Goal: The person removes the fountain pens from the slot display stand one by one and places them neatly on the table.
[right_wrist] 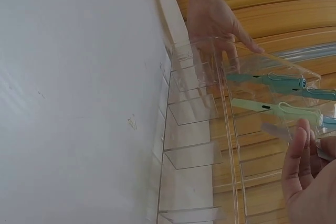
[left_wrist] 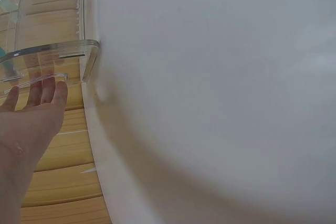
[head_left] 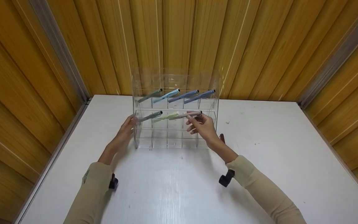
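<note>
A clear acrylic pen rack [head_left: 175, 109] with tiered rows of slots stands on the table. My left hand [head_left: 124, 130] rests against the rack's left side, fingers extended along the side panel in the left wrist view. With thumb and fingers, my right hand [head_left: 206, 128] pinches a pale greyish-pink pen [head_left: 182, 116] by its capped end at the middle row. The pen leans over the third slot from the left; its lower end shows as a greyish tip [right_wrist: 274, 129] in the right wrist view. Beside it lie a light green pen [head_left: 166, 117] and a dark green pen [head_left: 149, 116].
Along the top row lean a grey-green pen [head_left: 150, 95], a light blue pen [head_left: 166, 95] and two blue pens [head_left: 183, 96]. The bottom row holds no pens. A wood-patterned wall [head_left: 179, 37] rises behind the white table [head_left: 166, 186].
</note>
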`<state>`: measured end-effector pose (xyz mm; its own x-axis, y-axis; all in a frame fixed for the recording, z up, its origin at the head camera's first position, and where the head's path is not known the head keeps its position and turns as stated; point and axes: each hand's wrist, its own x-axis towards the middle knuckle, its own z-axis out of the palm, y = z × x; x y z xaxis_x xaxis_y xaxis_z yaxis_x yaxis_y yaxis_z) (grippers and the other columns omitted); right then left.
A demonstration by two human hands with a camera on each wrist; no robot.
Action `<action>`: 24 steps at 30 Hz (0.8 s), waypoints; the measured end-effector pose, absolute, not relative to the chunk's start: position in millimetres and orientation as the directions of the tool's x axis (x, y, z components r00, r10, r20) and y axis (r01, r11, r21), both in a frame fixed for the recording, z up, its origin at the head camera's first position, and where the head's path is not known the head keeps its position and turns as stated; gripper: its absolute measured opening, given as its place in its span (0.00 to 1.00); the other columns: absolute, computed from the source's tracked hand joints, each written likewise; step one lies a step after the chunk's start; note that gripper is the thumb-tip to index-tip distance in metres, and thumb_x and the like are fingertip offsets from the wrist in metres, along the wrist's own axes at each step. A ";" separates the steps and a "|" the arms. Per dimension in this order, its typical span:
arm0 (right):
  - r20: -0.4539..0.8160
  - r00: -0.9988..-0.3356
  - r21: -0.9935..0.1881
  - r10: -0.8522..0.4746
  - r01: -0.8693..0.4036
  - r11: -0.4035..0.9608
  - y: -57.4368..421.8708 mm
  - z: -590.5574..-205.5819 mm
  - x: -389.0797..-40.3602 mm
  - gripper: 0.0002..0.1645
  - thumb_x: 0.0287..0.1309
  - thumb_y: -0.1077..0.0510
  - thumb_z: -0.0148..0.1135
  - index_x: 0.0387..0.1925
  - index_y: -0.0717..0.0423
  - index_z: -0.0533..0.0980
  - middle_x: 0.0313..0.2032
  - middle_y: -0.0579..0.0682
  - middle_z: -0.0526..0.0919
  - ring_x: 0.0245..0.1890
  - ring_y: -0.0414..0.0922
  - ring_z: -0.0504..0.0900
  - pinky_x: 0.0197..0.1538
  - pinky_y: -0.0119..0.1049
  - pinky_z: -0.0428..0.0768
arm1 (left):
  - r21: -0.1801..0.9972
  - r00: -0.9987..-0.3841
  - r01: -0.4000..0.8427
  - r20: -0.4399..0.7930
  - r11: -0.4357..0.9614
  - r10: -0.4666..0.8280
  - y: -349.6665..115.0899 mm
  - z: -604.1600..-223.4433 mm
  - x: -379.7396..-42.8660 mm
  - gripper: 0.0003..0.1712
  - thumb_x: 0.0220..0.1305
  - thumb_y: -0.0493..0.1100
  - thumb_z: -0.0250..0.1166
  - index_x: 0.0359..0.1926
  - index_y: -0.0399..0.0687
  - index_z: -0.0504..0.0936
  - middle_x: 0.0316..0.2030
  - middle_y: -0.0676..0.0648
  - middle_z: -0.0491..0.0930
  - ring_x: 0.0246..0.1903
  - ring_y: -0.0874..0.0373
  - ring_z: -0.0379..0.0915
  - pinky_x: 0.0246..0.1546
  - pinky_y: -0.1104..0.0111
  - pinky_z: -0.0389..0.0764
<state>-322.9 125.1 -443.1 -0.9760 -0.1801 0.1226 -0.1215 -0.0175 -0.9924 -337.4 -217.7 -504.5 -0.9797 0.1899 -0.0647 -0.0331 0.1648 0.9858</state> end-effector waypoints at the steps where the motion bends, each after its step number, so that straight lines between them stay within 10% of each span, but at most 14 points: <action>1: 0.132 -0.977 -0.991 -0.168 -0.130 -0.022 126.8 -442.1 -321.9 0.22 0.75 0.58 0.62 0.64 0.63 0.78 0.34 0.47 0.86 0.27 0.38 0.87 0.32 0.29 0.86 | 0.986 -0.979 -0.029 -0.061 0.164 0.193 -217.1 -504.5 -337.9 0.44 0.82 0.67 0.38 0.85 0.49 0.42 0.84 0.38 0.43 0.84 0.42 0.36 0.84 0.48 0.44; 24: 0.220 -0.968 -0.974 -0.120 -0.211 -0.086 148.1 -428.3 -306.5 0.21 0.78 0.62 0.55 0.65 0.68 0.74 0.51 0.53 0.84 0.50 0.40 0.87 0.57 0.38 0.87 | 0.982 -0.980 -0.029 -0.064 0.185 0.187 -231.2 -502.3 -330.4 0.44 0.82 0.69 0.37 0.85 0.50 0.42 0.84 0.40 0.44 0.84 0.43 0.36 0.84 0.48 0.45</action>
<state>-306.5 148.1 -428.3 -0.9680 -0.1198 0.2203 -0.2109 -0.0863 -0.9737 -330.4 -231.2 -502.3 -0.9802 0.1874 -0.0640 -0.0288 0.1848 0.9824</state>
